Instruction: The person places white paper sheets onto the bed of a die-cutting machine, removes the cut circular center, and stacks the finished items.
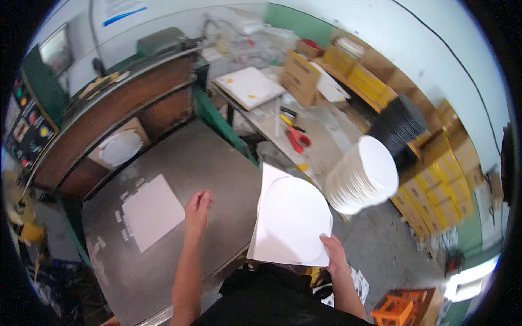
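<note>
While my right hand (pixel 335 252) pinches the lower right edge of a square white sheet (pixel 267 173) and the round white piece (pixel 296 220) lying over it, thumb on top and fingers partly hidden, my left hand (pixel 198 211) hangs above the machine's metal surface (pixel 225 157), its fingers loosely curled; whether their tips meet I cannot tell, and nothing shows in them. The step in hand looks like a one-handed carry, sheet and round piece together in front of me, just right of the machine. Any move over the metal calls, I judge, for a level tilt and my left hand under the far side, since the round piece could slide. Across the surface, a flat white square (pixel 155 212) lies to the left of that hand, small pale tabs (pixel 124 234) along its left side. Bare metal offers room between the square and the right-hand edge, where a green post (pixel 215 117) limits the far corner. To my right it is tighter: a tall stack of white rounds (pixel 361 174) stands near the sheet's upper right, with grey floor (pixel 370 244) below it.
</note>
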The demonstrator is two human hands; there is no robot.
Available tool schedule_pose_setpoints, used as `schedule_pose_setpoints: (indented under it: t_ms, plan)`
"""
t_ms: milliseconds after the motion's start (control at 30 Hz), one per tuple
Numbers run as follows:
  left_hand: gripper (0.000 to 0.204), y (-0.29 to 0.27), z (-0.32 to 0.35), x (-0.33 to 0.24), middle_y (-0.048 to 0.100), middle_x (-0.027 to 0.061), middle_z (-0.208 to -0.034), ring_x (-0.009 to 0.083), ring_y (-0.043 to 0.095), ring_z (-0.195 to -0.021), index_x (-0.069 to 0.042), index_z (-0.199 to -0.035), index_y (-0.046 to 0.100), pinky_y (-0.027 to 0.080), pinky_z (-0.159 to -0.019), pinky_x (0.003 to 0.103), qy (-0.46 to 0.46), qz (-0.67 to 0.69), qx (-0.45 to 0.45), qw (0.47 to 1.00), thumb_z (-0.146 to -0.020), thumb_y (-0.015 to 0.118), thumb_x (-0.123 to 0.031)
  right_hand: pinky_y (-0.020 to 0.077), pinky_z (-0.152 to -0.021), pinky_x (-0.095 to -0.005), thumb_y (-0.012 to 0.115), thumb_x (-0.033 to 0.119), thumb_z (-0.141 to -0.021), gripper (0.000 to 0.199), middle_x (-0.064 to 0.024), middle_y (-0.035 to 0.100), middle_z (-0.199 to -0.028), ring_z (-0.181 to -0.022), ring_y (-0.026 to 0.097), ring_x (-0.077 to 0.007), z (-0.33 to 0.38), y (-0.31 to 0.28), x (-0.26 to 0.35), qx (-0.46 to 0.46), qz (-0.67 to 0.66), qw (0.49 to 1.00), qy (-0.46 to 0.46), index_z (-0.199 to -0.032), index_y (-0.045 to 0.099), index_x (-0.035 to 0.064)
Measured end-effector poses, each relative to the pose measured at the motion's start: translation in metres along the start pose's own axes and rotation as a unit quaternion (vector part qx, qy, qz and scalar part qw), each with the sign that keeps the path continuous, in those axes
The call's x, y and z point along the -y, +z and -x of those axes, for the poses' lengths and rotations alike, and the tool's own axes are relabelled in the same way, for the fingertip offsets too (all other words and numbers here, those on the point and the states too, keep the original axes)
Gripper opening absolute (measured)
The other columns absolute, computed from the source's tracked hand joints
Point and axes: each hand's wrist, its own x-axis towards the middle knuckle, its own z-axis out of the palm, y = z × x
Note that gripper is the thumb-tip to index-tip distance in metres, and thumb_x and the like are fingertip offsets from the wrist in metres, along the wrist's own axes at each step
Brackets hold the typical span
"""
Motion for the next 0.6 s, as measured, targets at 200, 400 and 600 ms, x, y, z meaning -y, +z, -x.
schedule_pose_setpoints:
  t_ms: [200,400,600]
  plan:
    - [0.046,0.074,0.090,-0.083,0.065,0.0145,-0.107,0.0179,0.062,-0.090,-0.003,-0.137,0.041,0.053,-0.072,0.033,-0.041,0.130,0.226,0.965,-0.096,0.055,-0.017,0.0517,-0.081,-0.0326,0.060,0.010,-0.089,0.035,-0.0112,0.066,-0.107,-0.089,0.065,-0.0191,0.043,-0.033,-0.014,-0.047,-0.027,0.997,-0.054,-0.121,0.056,-0.0030]
    - [0.049,0.123,0.125,-0.066,0.063,0.0098,-0.104,0.0151,0.061,-0.090,-0.002,-0.138,0.041,0.048,-0.082,0.029,-0.007,0.118,0.327,0.938,-0.094,0.059,-0.011,0.0519,-0.083,-0.0332,0.056,0.007,-0.089,0.036,-0.0133,0.066,-0.110,-0.094,0.065,-0.0206,0.065,-0.080,-0.027,-0.064,-0.027,0.994,-0.086,-0.124,0.054,-0.0041]
    - [0.048,0.168,0.130,-0.018,0.064,0.0117,-0.106,0.0173,0.062,-0.095,-0.002,-0.137,0.042,0.048,-0.085,0.031,0.026,-0.047,0.247,0.967,-0.095,0.057,-0.020,0.0510,-0.090,-0.0347,0.061,0.012,-0.087,0.043,-0.0138,0.064,-0.115,-0.102,0.064,-0.0229,0.060,-0.126,-0.026,-0.046,-0.129,0.990,-0.036,-0.126,0.052,-0.0028]
